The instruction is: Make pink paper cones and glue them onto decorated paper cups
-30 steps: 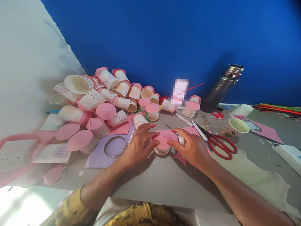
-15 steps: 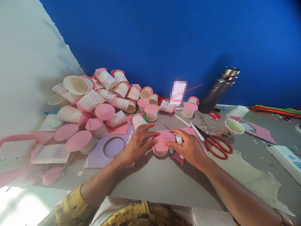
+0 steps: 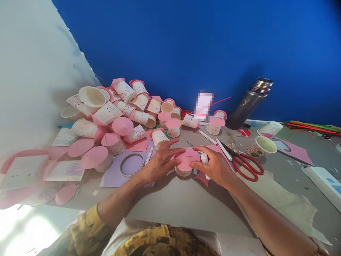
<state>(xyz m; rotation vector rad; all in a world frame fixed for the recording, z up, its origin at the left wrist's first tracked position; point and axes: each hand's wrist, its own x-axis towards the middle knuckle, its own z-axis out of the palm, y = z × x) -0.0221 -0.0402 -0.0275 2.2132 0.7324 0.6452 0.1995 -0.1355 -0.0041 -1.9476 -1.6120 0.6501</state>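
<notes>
A round pink paper disc [image 3: 188, 160] with a short slit lies over the base of an upturned paper cup [image 3: 183, 172] in front of me. My left hand [image 3: 161, 160] grips the disc's left edge, thumb in front and fingers behind. My right hand [image 3: 213, 165] holds its right edge between thumb and fingers. A white glue stick [image 3: 204, 160] lies beside the right fingers, partly hidden by them. Under and behind the cup is a pink paper sheet [image 3: 201, 177].
Many decorated cups with pink tops [image 3: 119, 110] are heaped on the left. A tape roll [image 3: 131, 165] lies on purple paper [image 3: 108, 180]. Red-handled scissors [image 3: 247, 167], a patterned cup [image 3: 261, 146], a dark flask [image 3: 246, 105] and a white power strip [image 3: 323, 181] are on the right.
The view has shifted slightly, so the scene sits a little farther right. Both hands stay at the disc's edges, with almost no other movement.
</notes>
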